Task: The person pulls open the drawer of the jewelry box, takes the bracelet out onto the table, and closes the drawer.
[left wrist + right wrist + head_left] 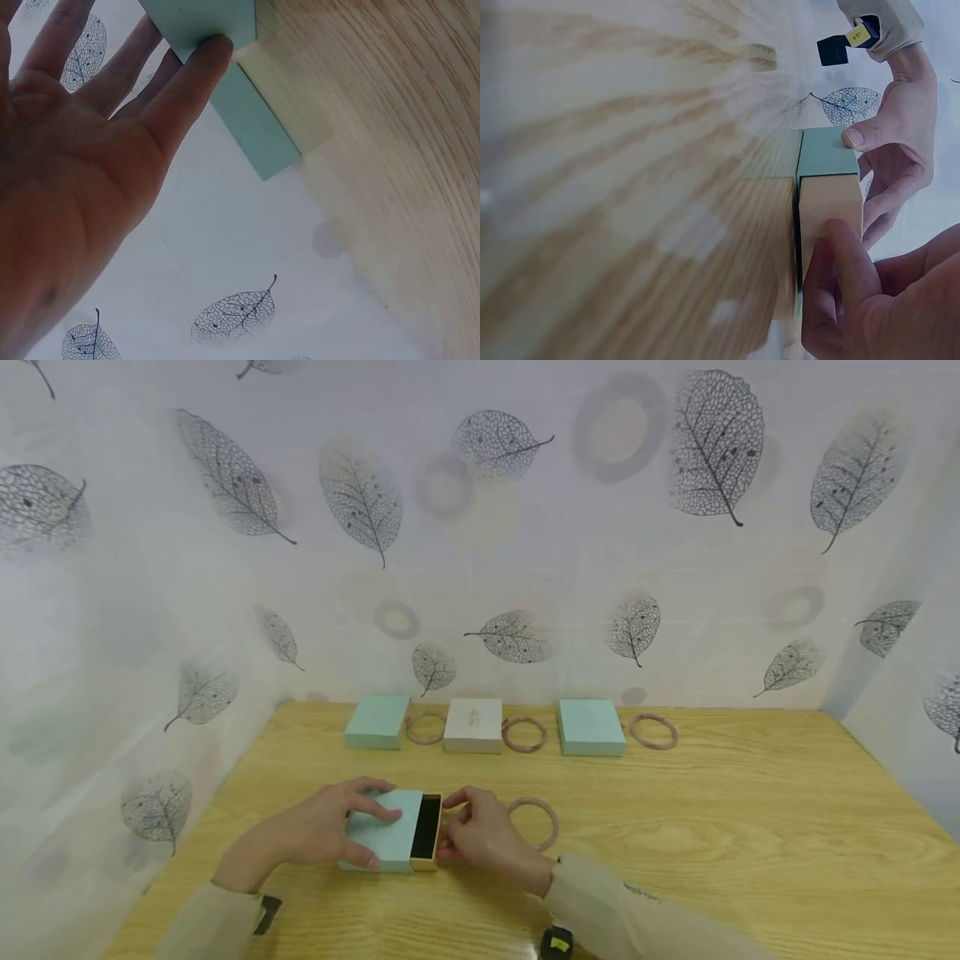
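A light-blue sliding gift box [384, 831] lies on the table, its gold-edged inner tray [426, 858] with a black lining partly out on the right. My left hand [318, 827] holds the sleeve, with thumb at the near edge and fingers spread across the top and far side. At the tray's end, my right hand [483, 835] has its fingers bent and holds the tray. The right wrist view shows a fingertip against the end face of the tray [829, 199]. Just right of that hand lies a pale bangle [553, 818], partly hidden by it.
Along the back edge stand a light-blue box [377, 722], a white box [473, 727] and another light-blue box [591, 727]. Beside them lie bangles: a left one [426, 742], a middle one [525, 749] and a right one [654, 747]. A leaf-patterned curtain [525, 560] borders the wooden table [712, 835].
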### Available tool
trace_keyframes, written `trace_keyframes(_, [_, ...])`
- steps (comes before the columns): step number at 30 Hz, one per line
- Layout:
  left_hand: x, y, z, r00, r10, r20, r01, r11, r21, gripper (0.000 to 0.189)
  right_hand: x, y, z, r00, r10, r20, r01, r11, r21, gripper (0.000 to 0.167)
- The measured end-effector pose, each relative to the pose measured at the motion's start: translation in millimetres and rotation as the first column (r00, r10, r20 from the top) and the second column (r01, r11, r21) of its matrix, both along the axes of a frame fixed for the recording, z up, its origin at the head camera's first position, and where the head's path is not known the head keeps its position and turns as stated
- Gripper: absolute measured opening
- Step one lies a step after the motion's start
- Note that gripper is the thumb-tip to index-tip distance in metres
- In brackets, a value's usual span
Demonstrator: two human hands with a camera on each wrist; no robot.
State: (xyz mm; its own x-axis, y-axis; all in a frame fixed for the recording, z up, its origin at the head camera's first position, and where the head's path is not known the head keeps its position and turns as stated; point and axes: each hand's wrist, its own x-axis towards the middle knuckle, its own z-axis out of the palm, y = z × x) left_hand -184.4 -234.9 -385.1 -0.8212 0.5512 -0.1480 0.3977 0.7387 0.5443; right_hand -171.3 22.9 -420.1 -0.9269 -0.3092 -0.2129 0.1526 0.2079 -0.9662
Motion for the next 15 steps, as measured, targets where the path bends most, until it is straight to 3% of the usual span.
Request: trace_keyframes(15, [-0.8,0.5,1.0,1.000,0.018,0.021,-0.018,1.000,-0.010,0.058,-0.7,-8.1,1.7,1.000,-0.026,-0.012,0.026,1.000,0.015,0.028])
